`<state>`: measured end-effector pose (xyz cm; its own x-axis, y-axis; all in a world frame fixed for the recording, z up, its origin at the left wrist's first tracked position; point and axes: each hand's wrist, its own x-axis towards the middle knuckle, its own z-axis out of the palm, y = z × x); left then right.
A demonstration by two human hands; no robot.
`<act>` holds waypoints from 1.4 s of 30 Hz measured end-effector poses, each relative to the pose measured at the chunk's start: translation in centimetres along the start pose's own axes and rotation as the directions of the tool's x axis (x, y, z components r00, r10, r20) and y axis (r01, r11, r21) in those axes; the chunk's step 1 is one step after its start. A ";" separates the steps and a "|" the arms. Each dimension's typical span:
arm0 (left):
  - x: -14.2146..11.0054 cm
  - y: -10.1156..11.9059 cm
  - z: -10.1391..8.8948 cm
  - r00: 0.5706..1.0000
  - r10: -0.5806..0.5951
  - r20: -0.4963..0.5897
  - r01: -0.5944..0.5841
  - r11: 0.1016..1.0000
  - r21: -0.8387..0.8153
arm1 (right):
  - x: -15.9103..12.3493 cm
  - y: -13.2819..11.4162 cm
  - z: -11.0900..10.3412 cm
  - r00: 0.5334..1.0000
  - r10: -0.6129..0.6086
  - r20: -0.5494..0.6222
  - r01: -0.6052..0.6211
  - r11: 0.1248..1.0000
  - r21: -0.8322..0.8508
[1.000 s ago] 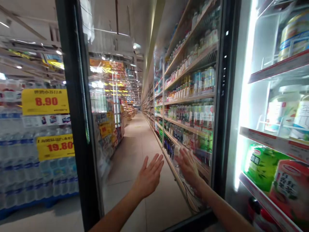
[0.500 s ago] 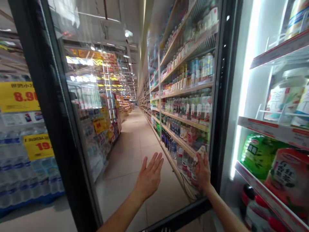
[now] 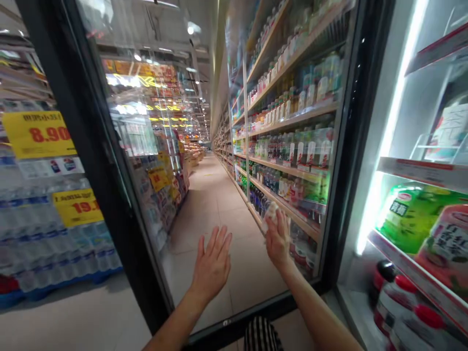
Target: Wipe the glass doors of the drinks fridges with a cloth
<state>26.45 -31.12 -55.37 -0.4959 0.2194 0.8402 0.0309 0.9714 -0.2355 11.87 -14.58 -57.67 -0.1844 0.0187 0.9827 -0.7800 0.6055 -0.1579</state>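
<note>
In front of me is a glass door (image 3: 204,204) with a black frame (image 3: 349,161). My right hand (image 3: 278,243) holds a crumpled whitish cloth (image 3: 272,211) against the lower right part of the pane. Fingers stretched and slightly apart, my left hand (image 3: 212,265) is raised with its back towards me, at or close to the glass lower in the middle. Whether the left palm touches the pane I cannot tell. Nothing shows in that hand.
To the right is a lit cooler with green drink packs (image 3: 413,217), a red pack (image 3: 448,248) and red-capped bottles (image 3: 398,297). Packed water bottles (image 3: 66,253) stand at left under yellow price signs (image 3: 38,134). Shelves of drinks and an aisle show in or through the glass.
My right hand has moved left across the pane with the cloth, away from the right frame. The left hand has shifted slightly left. The view has turned a little, bringing striped fabric in below.
</note>
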 end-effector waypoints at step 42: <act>-6.0 -5.0 -0.3 0.759 0.640 0.122 -0.644 0.765 0.001 | 1.4 -3.6 2.0 0.987 -0.159 0.041 0.161 0.986 -0.054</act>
<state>29.58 -37.22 -59.10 -0.4626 0.7767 0.4275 0.3426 0.6013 -0.7218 13.23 -18.27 -55.90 -0.0825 -0.1099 0.9905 -0.7659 0.6429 0.0075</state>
